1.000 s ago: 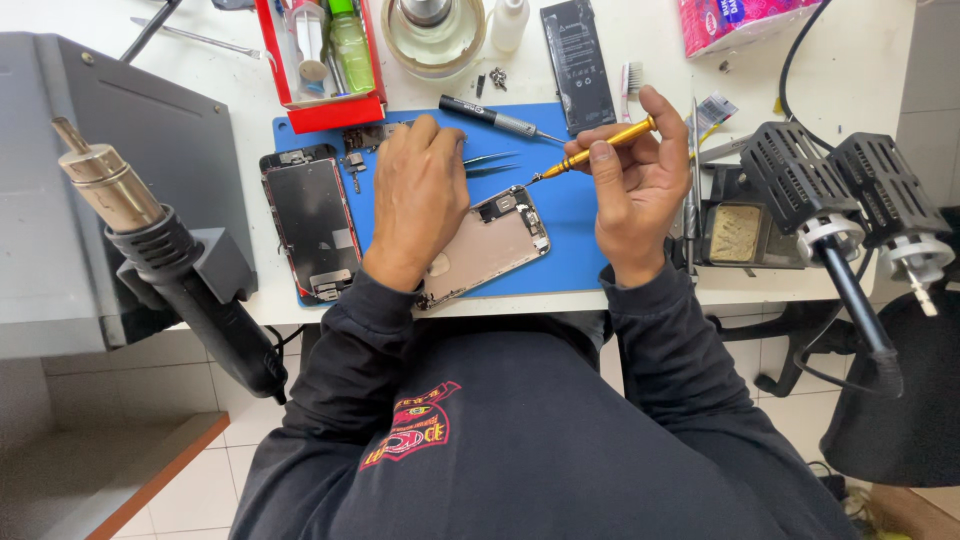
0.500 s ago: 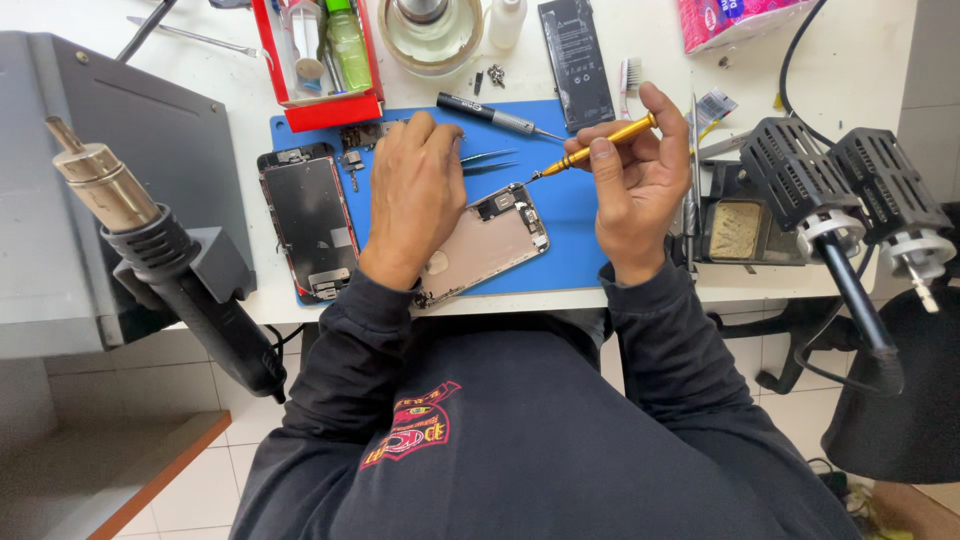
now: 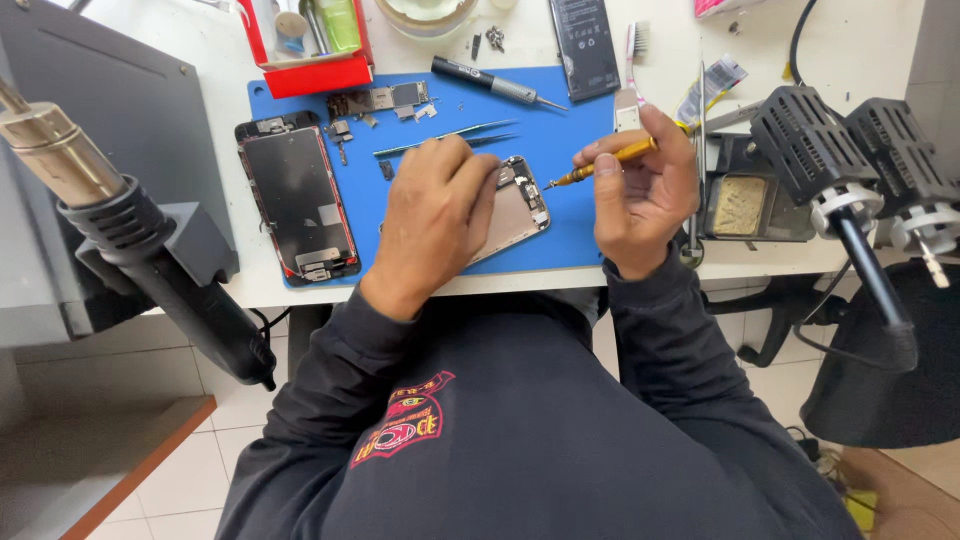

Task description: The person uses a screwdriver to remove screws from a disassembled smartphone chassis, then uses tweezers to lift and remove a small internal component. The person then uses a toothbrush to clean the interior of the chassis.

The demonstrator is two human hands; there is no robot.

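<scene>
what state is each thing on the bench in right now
left hand: flat on the opened phone, holding it down
right hand: gripping the yellow screwdriver
yellow screwdriver: tip at the phone's top edge
opened phone: back shell, insides bared
screen panel: detached, lying on the blue mat
black screwdriver: lying loose
tweezers: lying loose on the mat
battery: out, on the table

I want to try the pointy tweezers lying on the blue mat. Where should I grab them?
Take the tweezers by the wide joined end at the left, coming from above with a finger on each flat side. The sharp tips point right, next to the left hand.
</scene>
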